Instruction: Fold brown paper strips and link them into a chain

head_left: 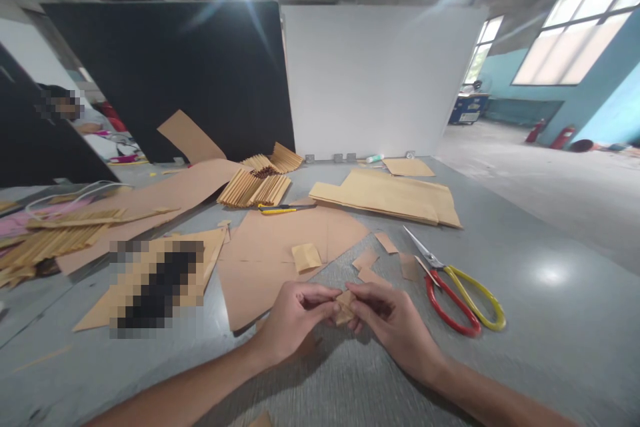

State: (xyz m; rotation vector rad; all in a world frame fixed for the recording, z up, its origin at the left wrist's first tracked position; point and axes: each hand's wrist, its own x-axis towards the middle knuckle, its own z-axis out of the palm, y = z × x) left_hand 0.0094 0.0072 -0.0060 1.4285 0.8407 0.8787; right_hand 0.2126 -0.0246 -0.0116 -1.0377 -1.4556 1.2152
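My left hand [295, 317] and my right hand [390, 320] meet over the grey table [525, 320], both pinching a small folded piece of brown paper [345, 307] between thumbs and fingers. The fingers of both hands are curled closed on it. Just beyond the hands lies a large sheet of brown paper [280, 253] with a small folded square [306, 257] on it. Several small brown offcuts [367, 260] lie to the right of that sheet. Red and yellow scissors [457, 290] lie open on the table to the right of my right hand.
A stack of brown paper sheets [390, 197] lies farther back. Pleated paper fans [260, 183] and a yellow utility knife [280, 209] sit at centre back. More pleated strips [50, 240] lie at left. Black [175, 80] and white [375, 80] boards stand behind. Another person sits at far left.
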